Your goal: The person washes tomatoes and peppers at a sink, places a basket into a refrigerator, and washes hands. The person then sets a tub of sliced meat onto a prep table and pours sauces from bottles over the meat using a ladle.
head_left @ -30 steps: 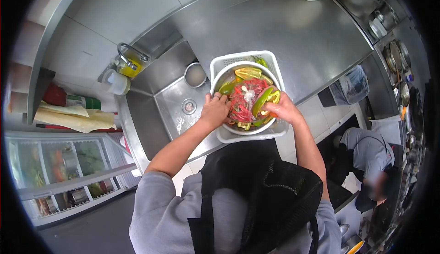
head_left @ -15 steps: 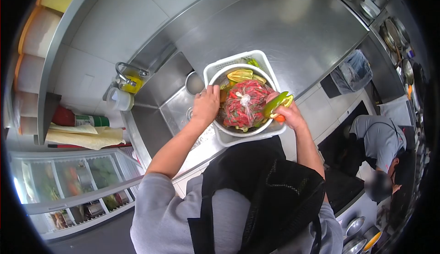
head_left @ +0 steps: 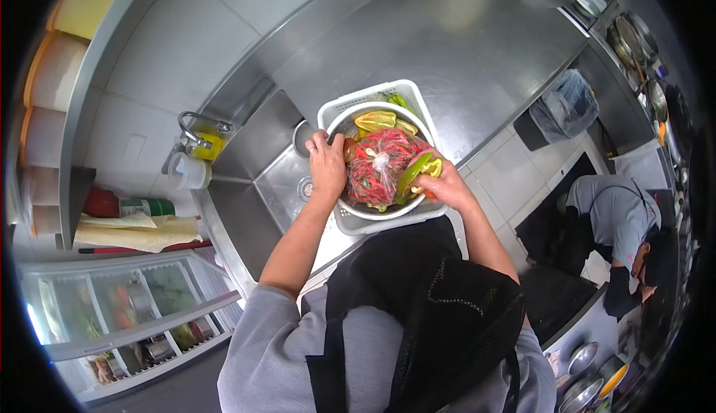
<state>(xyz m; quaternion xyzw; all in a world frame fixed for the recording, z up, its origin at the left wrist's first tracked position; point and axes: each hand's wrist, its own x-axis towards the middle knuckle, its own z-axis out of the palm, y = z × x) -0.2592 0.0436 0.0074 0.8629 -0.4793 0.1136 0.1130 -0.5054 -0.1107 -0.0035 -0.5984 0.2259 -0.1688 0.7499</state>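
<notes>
A round white-rimmed bowl (head_left: 410,109) sits in a white perforated basket (head_left: 323,118). Inside it lies a clear knotted plastic bag of thin red chilies (head_left: 388,178), with cut yellow-green pepper pieces (head_left: 375,120) behind. My left hand (head_left: 327,167) is closed at the bowl's left rim, a brownish piece showing beside its fingertips. My right hand (head_left: 441,183) grips cut green pepper pieces (head_left: 412,174) over the right side of the bag. A bit of orange-red shows under those fingers; what it is I cannot tell.
Left of the basket is a steel sink (head_left: 276,178) with a faucet (head_left: 195,131). A steel counter (head_left: 447,40) stretches behind. At the right stand a lined bin (head_left: 570,111) and a bending person (head_left: 615,215). A glass-lidded chilled case (head_left: 127,301) is at lower left.
The pepper pieces in my right hand have moved inward and lower over the bag. My left hand has shifted slightly along the bowl's left side. The other person has moved a little.
</notes>
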